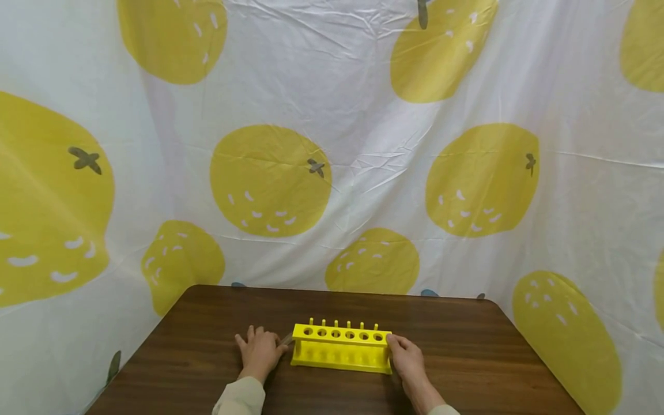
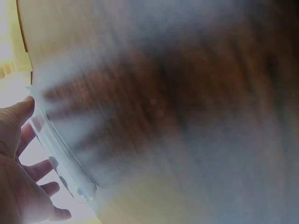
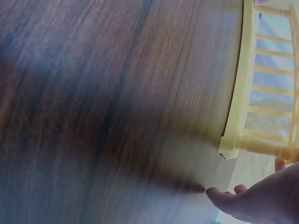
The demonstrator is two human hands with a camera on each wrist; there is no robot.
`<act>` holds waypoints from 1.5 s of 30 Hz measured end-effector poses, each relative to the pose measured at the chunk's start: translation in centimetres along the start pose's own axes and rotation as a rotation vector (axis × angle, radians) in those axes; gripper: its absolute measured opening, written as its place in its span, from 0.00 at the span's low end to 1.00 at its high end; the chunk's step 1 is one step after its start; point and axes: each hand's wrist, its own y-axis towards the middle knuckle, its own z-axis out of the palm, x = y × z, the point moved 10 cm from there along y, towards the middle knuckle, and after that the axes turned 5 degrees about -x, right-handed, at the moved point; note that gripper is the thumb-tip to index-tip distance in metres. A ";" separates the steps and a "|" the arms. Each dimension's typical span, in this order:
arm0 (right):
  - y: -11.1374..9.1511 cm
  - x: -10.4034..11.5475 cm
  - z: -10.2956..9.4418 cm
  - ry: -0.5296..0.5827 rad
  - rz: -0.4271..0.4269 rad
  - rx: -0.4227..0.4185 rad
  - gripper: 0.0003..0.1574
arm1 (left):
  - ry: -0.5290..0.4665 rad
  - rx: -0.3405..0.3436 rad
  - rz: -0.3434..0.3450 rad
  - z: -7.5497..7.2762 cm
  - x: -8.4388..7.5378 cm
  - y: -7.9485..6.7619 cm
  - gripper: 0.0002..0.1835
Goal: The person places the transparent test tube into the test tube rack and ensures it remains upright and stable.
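Bright yellow, a six-hole test tube rack (image 1: 342,352) stands upright on the dark wood-grain surface (image 1: 477,369), between the person's two hands, its row of six upright pegs (image 1: 336,324) along the far side. The left hand (image 1: 261,350), just beside the rack's left end, pinches a clear test tube (image 2: 65,161) between thumb and forefinger, with the other fingers spread; the left wrist view shows the tube's rounded end pointing away from the rack. The right hand (image 1: 408,358) is at the rack's opposite end, its fingertips touching the upper corner; whether it clasps that corner or merely rests against it, I cannot tell. A pale sleeve (image 1: 241,396) covers the left forearm, and a bit of matching cuff (image 1: 443,410) shows at the right. Behind the surface hangs a creased white cloth (image 1: 376,132) printed with large yellow lemons (image 1: 271,180), which also covers both sides.
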 end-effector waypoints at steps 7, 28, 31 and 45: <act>0.2 0.0 0.1 0.000 -0.006 0.008 0.31 | -0.026 -0.024 -0.013 -0.5 0.1 0.3 0.10; 0.2 0.2 -0.1 0.013 -0.017 0.016 0.30 | -0.243 -0.154 -0.041 -4.1 1.1 0.4 0.13; 0.2 0.2 0.0 0.010 -0.018 0.023 0.31 | -0.272 -0.184 -0.047 -4.8 1.2 0.6 0.14; 0.3 -0.1 0.1 -0.013 0.009 0.035 0.32 | -0.394 -0.240 -0.051 -7.6 0.0 1.4 0.15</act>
